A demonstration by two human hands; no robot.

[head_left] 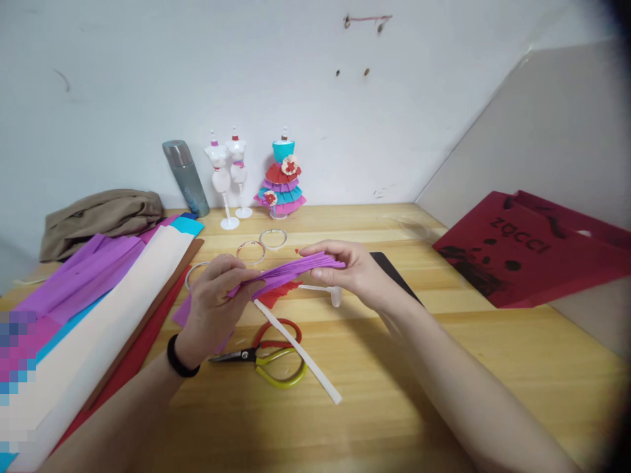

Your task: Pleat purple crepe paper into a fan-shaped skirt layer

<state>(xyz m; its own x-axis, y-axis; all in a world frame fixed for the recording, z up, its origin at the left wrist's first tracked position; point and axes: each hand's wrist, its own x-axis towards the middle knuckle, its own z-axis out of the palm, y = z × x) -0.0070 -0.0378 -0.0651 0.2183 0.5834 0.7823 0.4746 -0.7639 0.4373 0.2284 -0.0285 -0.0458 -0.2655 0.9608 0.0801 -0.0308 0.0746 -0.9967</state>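
Purple pleated paper (pixel 296 270) is pinched between fingers and thumbs of both hands (pixel 284 284).

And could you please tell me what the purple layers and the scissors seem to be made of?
Purple layers: matte paper, perhaps crepe, judging by the thin, stacked edges.
Scissors: dark metal blades with a slight sheen; the smooth red and yellow handles look plastic or plastic-coated.

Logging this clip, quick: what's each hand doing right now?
Left hand: closed on the purple paper.
Right hand: closed on the same paper's other end, fingers above, thumb below.
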